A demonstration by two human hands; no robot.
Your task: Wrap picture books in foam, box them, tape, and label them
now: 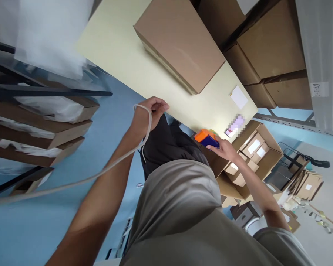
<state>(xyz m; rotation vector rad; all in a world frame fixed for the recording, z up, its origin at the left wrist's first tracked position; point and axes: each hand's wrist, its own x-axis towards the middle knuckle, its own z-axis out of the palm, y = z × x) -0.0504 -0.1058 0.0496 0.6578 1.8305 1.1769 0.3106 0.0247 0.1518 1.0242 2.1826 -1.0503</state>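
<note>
At the near edge of the pale yellow table (119, 55), my left hand (152, 112) has its fingers curled in and the thumb close to the index fingertip. Nothing shows between them. A white cable (100, 173) passes over my left wrist. My right hand (224, 148) grips an orange and dark blue boxy tool (207, 137) beside the table's right end; its exact kind is unclear. On the table lies a closed flat cardboard box (180, 40), apart from both hands.
A white card (238, 97) and a phone with a blurred screen (234, 125) lie on the table. An open carton (269, 162) with smaller boxes stands right. Stacked cartons (272, 44) line the back. Shelves with cardboard trays (36, 129) stand left.
</note>
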